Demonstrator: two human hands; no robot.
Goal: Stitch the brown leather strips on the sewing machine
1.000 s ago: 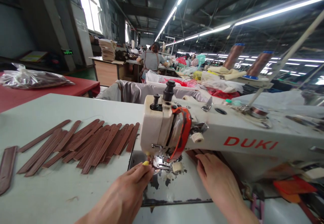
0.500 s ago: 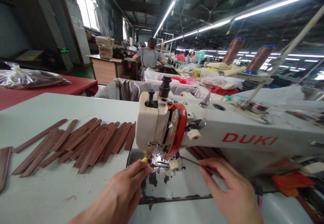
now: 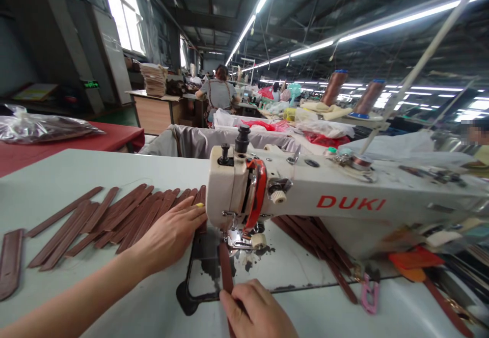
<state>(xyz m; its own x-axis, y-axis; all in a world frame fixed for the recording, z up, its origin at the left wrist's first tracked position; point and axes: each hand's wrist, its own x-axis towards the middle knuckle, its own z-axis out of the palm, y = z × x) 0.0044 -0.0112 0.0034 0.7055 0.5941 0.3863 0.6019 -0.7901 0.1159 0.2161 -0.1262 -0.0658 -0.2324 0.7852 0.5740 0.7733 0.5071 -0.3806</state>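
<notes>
right hand point(image 3: 256, 311) grip pinches near end of brown strap point(image 3: 226, 272), strap lying on worktop point(image 3: 76, 175) with far end under presser foot point(image 3: 240, 240) of sewing machine point(image 3: 290, 195); left hand point(image 3: 171, 233) flat, fingers extended, grip open, resting on fanned strap pile point(image 3: 122, 216) left of machine

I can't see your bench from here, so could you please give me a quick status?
Left hand on strip pile. Right hand pinching strip under presser foot. Nothing in the way.
</notes>
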